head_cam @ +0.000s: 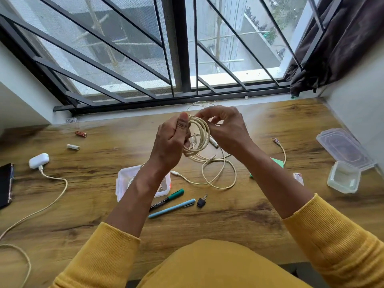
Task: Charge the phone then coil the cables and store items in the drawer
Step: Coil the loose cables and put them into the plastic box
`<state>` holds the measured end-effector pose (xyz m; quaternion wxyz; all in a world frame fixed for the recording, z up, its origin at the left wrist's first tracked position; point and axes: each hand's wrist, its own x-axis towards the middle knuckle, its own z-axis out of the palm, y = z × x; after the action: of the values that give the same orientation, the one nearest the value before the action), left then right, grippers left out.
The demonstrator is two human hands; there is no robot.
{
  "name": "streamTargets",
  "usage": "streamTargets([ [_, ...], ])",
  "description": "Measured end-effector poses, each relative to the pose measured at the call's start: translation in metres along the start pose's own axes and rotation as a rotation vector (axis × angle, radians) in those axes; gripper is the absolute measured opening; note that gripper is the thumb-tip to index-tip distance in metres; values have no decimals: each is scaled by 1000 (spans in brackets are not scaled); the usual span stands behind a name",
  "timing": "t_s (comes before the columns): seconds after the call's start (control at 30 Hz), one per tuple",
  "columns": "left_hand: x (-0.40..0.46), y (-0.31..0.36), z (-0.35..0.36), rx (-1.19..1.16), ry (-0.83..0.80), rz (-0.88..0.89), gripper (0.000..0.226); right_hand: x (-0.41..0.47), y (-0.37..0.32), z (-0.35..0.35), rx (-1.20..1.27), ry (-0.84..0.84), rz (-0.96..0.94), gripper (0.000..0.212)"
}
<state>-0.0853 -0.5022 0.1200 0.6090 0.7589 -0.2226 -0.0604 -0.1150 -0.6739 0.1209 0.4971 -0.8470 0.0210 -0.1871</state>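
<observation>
A wooden table (239,221) fills the lower view, set against a barred window (182,48) with a dark curtain (340,44) bunched at its right end. Two yellow sleeves (332,242) reach in from the bottom edge.

Above the middle of the table, both hands hold a cream cable (199,140) wound into a coil of several loops. The coil stands roughly upright, clear of the table, its ring seen nearly face on, a little taller than wide. The left hand (172,142) is closed around the coil's left side, thumb pressed along the top of the loops. The right hand (226,127) pinches the coil's upper right arc between fingertips and thumb. From the bottom of the coil the loose length drops to the table and lies in slack loops (220,173), with one plug end (175,173) pointing left.

At the left edge a dark phone (6,183) lies with its long axis running toward the window. Beside it sits a white charger (39,160), its own cord (52,196) trailing down and off to the lower left.

A clear box (124,181) sits partly hidden under the left forearm. At the right are a clear lid (345,148) and a small clear tub (344,177), touching. A second short cord (281,148) lies near them, plug pointing up-left.

A green marker (170,198) and a blue pen (172,207) lie side by side, slanting up to the right, with a key (202,201) just right of them. Two batteries (80,133) lie well apart from these at upper left.
</observation>
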Motion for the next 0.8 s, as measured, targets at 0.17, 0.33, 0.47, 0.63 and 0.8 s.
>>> streamTargets([
  [0.17,-1,6,1,64,19,-18,32,-3,-9,5,6,76,52,2],
  [0.33,1,8,5,128,73,-53,27,-10,-12,13,-140,181,-21,3],
  [0.47,2,9,4,87,66,-44,30,-11,-6,15,-180,219,-75,4],
  [0.63,1,12,-1,69,24,27,28,-15,-9,12,-1,138,-39,19],
  [0.8,2,15,-3,116,65,93,32,-11,-18,-1,293,-35,30,7],
])
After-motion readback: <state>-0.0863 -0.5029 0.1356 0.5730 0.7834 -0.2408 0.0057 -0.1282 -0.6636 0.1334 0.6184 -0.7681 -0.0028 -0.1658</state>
